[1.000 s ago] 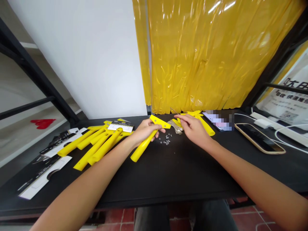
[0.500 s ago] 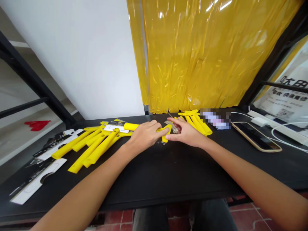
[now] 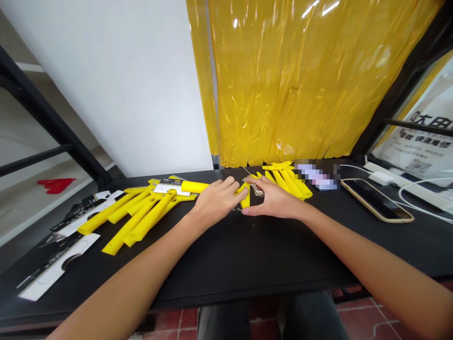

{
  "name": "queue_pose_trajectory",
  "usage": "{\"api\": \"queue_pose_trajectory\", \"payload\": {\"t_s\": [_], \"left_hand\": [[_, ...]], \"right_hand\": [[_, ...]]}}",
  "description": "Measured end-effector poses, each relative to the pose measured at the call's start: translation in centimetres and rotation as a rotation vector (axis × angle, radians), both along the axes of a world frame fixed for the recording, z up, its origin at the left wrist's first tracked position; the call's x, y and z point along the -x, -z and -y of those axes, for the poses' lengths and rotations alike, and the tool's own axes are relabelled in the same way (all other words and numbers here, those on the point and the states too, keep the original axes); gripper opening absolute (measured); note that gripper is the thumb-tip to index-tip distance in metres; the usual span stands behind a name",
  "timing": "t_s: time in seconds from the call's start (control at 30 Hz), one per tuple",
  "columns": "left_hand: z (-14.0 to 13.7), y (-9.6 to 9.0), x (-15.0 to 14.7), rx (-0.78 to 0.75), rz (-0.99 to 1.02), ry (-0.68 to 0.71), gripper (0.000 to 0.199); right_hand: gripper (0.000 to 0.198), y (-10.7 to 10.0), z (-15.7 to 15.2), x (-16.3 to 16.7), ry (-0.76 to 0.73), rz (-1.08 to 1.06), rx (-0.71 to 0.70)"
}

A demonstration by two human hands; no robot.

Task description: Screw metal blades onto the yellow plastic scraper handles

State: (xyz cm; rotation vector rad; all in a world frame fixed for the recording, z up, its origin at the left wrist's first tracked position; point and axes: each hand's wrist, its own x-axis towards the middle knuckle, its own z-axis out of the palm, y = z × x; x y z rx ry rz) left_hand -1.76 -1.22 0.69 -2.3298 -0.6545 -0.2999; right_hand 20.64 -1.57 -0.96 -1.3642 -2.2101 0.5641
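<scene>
My left hand (image 3: 219,198) is closed around a yellow plastic handle (image 3: 194,187), its tube end sticking out to the left and its angled end (image 3: 245,197) showing past my fingers. Facing it, my right hand (image 3: 272,196) is curled, with thin metal pieces (image 3: 258,191) partly hidden under its fingers. Its thumb is down close to several tiny metal rings (image 3: 239,210) on the black table (image 3: 269,255). A thin metal strip or rod (image 3: 247,172) juts up behind the right fingertips; whether that hand grips it is unclear.
More yellow handles (image 3: 141,212) lie piled at left with white-and-black cards (image 3: 60,267). Another group of yellow handles (image 3: 288,182) is behind my right hand. A phone (image 3: 377,200), white cables and a power strip (image 3: 417,189) are at right. A yellow plastic curtain (image 3: 283,85) hangs behind.
My right thumb has come away from the yellow handle's end and dropped toward the tiny rings. The handle's end has turned slightly in my left hand.
</scene>
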Motion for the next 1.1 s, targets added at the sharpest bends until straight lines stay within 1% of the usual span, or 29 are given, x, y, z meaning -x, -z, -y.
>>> {"api": "queue_pose_trajectory", "payload": {"t_s": [0.07,0.17,0.23,0.37,0.57,0.77,0.93,0.97,1.1], "left_hand": [[0.0,0.1,0.0,0.01,0.004,0.008,0.022],[0.0,0.2,0.0,-0.009,-0.001,0.039,0.023],[0.0,0.3,-0.2,-0.027,-0.01,0.05,0.023],[-0.1,0.5,-0.3,-0.043,-0.03,0.049,0.022],[0.0,0.4,-0.3,-0.025,-0.033,0.035,0.02],[0.0,0.5,-0.4,0.016,-0.037,0.034,0.02],[-0.3,1.0,-0.2,0.034,0.026,0.034,0.027],[-0.4,1.1,-0.2,0.036,0.036,0.031,0.026],[-0.4,1.1,-0.1,0.05,0.038,0.028,0.012]], "right_hand": [[0.1,0.0,-0.3,-0.2,-0.042,-0.042,0.026],[0.103,0.3,-0.7,-0.4,-0.08,-0.087,0.068],[0.105,0.4,-0.7,-0.4,-0.074,-0.07,0.044],[0.107,0.5,-0.2,-0.1,-0.015,0.006,-0.029],[0.109,0.2,0.2,0.0,-0.012,0.038,-0.018],[0.109,0.3,0.0,0.0,-0.008,0.039,0.018],[0.105,0.4,-0.3,0.1,-0.04,0.025,0.026],[0.104,0.5,-0.3,0.1,-0.046,0.02,0.033],[0.099,0.7,-0.5,0.2,-0.048,0.004,0.044]]}}
